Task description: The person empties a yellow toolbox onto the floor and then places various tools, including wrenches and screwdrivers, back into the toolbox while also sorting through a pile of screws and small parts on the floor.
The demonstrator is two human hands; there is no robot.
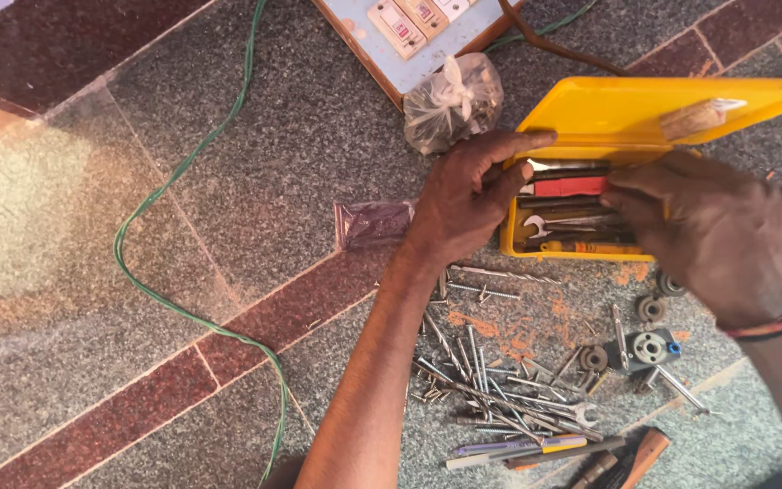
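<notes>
Both hands sit on the yellow toolbox (590, 118) — the left hand (468, 195) gripping its near wall, the right hand (712, 231) curled over the spanners (572, 222) inside. Rigid plastic and packed with steel, it likely lifts heavy — best held by its walls, not the thin lid.

The yellow plastic toolbox (590, 122) sits open on the stone floor at about 2 o'clock, lid flipped up at the back, tray crammed with spanners (558, 225) and a red-handled tool (572, 186) lying flat.

Looks like a repair job on a building's speckled stone floor (228, 181): screws (481, 380) scattered just below the yellow toolbox (626, 118), switchboard (409, 36) just above-left, green wire (174, 181) well left.
</notes>
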